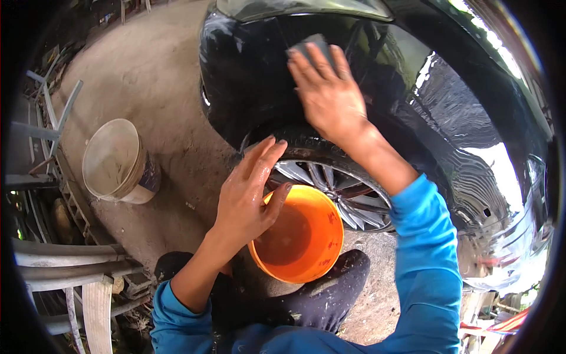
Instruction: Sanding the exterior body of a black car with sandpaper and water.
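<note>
My right hand (pixel 330 97) lies over a dark grey piece that looks like sandpaper (pixel 315 42), pressing it against the black car's front panel (pixel 259 71), above the wheel. Most of the piece is hidden under the fingers. Wet and with its fingers apart, my left hand (pixel 250 189) hovers by the wheel arch and holds nothing that I can see. Just below it, between my legs and the wheel (pixel 359 203), stands an orange bucket (pixel 327 236) with murky brown water in it.
A dirty white bucket (pixel 141 192) stands on the dirt floor (pixel 171 88) to the left. Beyond it are a metal frame (pixel 50 118) and a stack of pipes and wooden boards (pixel 97 312). The car's glossy side (pixel 454 118) curves away on the right.
</note>
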Action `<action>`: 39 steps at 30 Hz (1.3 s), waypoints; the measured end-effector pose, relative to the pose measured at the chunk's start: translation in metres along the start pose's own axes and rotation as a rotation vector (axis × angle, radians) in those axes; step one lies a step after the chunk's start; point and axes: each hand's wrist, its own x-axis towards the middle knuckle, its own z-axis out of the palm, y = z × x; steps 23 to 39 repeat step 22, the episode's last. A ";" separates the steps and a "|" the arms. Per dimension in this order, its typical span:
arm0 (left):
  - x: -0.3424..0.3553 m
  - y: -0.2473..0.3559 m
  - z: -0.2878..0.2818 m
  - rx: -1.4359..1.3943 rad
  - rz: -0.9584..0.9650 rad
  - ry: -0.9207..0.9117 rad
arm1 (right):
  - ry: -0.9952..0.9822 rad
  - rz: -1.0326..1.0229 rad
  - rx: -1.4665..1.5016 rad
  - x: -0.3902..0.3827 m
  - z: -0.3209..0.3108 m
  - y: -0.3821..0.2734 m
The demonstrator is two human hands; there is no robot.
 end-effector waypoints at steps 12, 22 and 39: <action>-0.001 -0.008 -0.002 0.169 -0.048 -0.071 | 0.039 0.015 -0.096 0.049 0.010 0.009; 0.001 0.004 -0.009 0.009 -0.144 -0.089 | 0.031 0.125 0.014 0.004 -0.019 0.023; 0.001 0.004 -0.009 0.009 -0.144 -0.089 | 0.031 0.125 0.014 0.004 -0.019 0.023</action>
